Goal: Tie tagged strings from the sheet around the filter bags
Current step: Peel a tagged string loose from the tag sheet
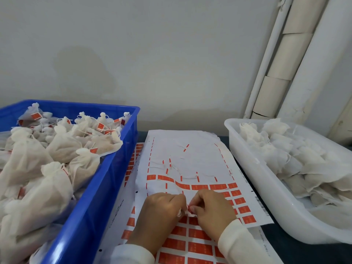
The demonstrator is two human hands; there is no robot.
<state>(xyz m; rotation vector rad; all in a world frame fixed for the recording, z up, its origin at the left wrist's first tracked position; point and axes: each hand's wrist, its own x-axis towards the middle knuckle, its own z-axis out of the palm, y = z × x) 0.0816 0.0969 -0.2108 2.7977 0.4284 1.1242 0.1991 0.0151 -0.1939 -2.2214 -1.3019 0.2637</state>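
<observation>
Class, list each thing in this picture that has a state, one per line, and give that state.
Blue crate: heaped with tied filter bags bearing orange tags.
White tub: holds filter bags with no tags showing.
Top tag sheet: most of its upper tags gone, orange rows left lower down.
Left hand: pinching a small white piece at the sheet.
Right hand: pinching the same piece.

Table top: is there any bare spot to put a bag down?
Little. A dark strip of table shows between the tag sheet and white tray. The sheet's peeled upper part is bare. The blue crate is heaped with tied bags.
</observation>
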